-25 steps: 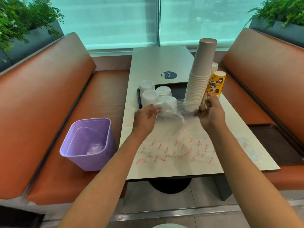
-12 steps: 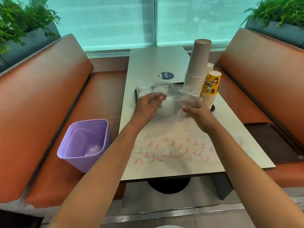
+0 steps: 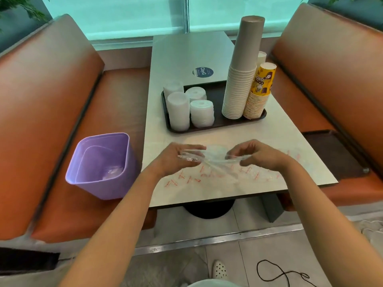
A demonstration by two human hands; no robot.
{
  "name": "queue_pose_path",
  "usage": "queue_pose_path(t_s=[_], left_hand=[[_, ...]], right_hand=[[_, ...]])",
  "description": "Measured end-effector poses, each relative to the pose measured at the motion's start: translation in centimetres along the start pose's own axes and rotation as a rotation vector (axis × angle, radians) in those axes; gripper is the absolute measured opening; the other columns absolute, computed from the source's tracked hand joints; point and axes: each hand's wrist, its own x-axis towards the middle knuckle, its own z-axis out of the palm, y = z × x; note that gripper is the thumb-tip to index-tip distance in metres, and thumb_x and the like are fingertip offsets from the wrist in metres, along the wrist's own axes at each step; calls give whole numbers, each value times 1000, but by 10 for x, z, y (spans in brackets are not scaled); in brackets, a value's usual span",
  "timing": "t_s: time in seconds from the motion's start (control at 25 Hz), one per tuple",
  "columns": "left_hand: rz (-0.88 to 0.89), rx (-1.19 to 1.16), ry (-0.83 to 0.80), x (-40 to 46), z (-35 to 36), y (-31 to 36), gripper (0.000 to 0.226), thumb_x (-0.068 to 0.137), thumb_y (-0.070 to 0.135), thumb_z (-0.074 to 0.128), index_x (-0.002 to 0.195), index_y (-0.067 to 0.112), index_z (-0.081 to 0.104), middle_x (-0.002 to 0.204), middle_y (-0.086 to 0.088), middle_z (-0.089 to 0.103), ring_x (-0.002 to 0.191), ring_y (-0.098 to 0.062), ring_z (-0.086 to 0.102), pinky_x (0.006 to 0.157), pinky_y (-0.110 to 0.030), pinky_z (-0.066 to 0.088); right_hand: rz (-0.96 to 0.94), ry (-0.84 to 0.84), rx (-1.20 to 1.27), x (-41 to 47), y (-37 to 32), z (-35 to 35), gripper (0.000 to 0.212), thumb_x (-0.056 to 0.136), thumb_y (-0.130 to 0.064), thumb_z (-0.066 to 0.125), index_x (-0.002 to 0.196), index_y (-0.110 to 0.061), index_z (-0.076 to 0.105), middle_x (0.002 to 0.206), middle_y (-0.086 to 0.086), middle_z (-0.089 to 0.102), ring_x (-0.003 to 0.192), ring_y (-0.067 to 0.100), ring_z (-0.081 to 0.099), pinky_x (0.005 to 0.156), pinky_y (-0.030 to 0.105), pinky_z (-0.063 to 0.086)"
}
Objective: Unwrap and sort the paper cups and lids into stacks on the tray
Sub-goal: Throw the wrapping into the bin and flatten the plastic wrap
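Both hands over near table edge [image 3: 207, 195], holding a clear plastic wrapper [image 3: 209, 160] stretched between them. Left hand [image 3: 176, 160]: fingers loosely curled round wrapper's left end. Right hand [image 3: 257, 155]: thumb and fingers pinch right end. Beyond, dark tray [image 3: 217, 123]: four white lid stacks [image 3: 202, 113] left, tall cup stacks [image 3: 241, 79] right. Purple bin [image 3: 101, 164] on left bench.

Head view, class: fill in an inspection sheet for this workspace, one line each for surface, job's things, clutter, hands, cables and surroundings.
Surface: pale table, printed clear plastic sheet at near end.
Job's things: dark tray with four lid stacks, tall cup stack, yellow cup stack.
Clutter: clear wrapper.
Hands: left hand and right hand both hold the wrapper.
Cables: black cord on floor.
Surroundings: purple bin on orange bench; second tray.
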Motion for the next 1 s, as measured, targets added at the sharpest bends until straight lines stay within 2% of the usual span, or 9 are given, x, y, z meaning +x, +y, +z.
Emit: queue_pose_path(t_s=[0.12, 0.2, 0.28, 0.36, 0.48, 0.56, 0.64, 0.84, 1.0], left_hand=[[-39, 150, -20, -11, 22, -58, 35, 72, -11, 74, 98, 12, 72, 109, 1, 65, 104, 4, 56, 99, -19, 42], [-47, 249, -34, -17, 32, -86, 34, 71, -12, 74, 94, 13, 73, 108, 5, 63, 118, -7, 49, 111, -24, 28], [-7, 353, -48, -20, 37, -101, 33, 69, -11, 74, 93, 12, 75, 109, 7, 61, 123, -10, 43, 114, -25, 17], [55, 431, -58, -22, 35, -105, 34, 67, -11, 73, 93, 10, 74, 114, 3, 63, 126, -10, 38, 114, -27, 15], [328, 733, -107, -25, 35, -109, 35, 57, -5, 80, 86, 13, 72, 114, -6, 67, 124, -25, 49, 109, -47, 26], [446, 842, -142, -23, 35, -116, 26, 58, 8, 84, 79, 15, 70, 110, -8, 69, 112, -34, 60, 97, -59, 33], [505, 851, -120, -22, 35, -118, 11, 71, 24, 69, 75, 14, 69, 105, -8, 71, 106, -32, 64, 94, -56, 39], [511, 826, 23, -25, 36, -129, 26, 77, 29, 54, 81, 9, 71, 91, -3, 73, 89, -20, 70, 92, -41, 49], [209, 385, 325, -7, 39, -106, 15, 86, 18, 64, 85, 6, 73, 78, -4, 72, 63, -1, 62, 68, -7, 46]], right_hand=[[224, -217, -2, -4, 21, 14, 48, 60, -4, 45, 102, -16, 67, 115, 2, 65, 103, 14, 60, 86, 22, 44], [217, -93, 147, 2, 30, 20, 37, 78, 3, 43, 103, -14, 66, 119, 0, 63, 107, 14, 62, 95, 21, 43], [119, 204, 125, 11, 38, 29, 38, 90, 7, 40, 100, -16, 68, 119, -1, 63, 108, 12, 60, 105, 31, 39], [-29, 385, -166, 24, 50, 43, 35, 92, 4, 45, 106, -19, 67, 126, 0, 59, 119, 14, 53, 110, 35, 34], [-173, 194, -785, 43, 73, 65, 39, 97, -13, 47, 133, -26, 52, 151, -2, 37, 144, 20, 22, 115, 37, 17], [-123, 77, -901, 52, 77, 72, 45, 101, -27, 40, 144, -33, 35, 158, -6, 19, 147, 19, 7, 117, 39, 5], [-56, 5, -958, 58, 82, 75, 49, 101, -39, 34, 148, -37, 21, 160, -7, 8, 148, 18, -1, 118, 41, 0], [-2, -36, -979, 57, 92, 79, 53, 98, -54, 21, 149, -42, 11, 160, -8, -5, 147, 17, -11, 116, 43, -9], [42, -99, -957, 59, 94, 76, 61, 93, -54, 11, 150, -35, 3, 157, -11, -14, 143, 12, -18, 115, 42, -13]])
